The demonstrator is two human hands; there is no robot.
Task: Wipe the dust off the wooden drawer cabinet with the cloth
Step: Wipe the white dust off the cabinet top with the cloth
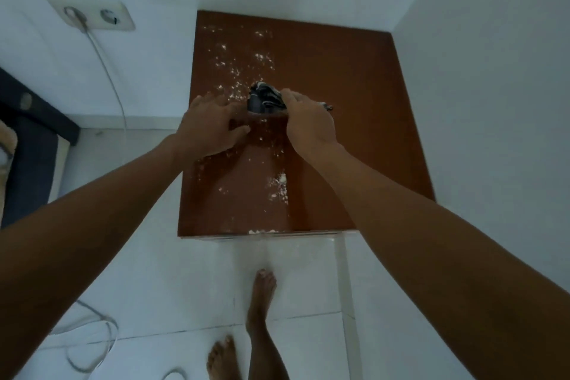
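A dark bunched cloth (266,98) lies mid-top on the reddish-brown wooden drawer cabinet (339,120), scattered with white dust (279,185).

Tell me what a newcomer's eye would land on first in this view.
First, the white dust scattered over the left half of the reddish-brown cabinet top, which sits in the corner of white walls. Next, the two hands meeting at its middle: the right hand grips a dark bunched cloth, while the left hand lies flat and spread on the wood beside it.
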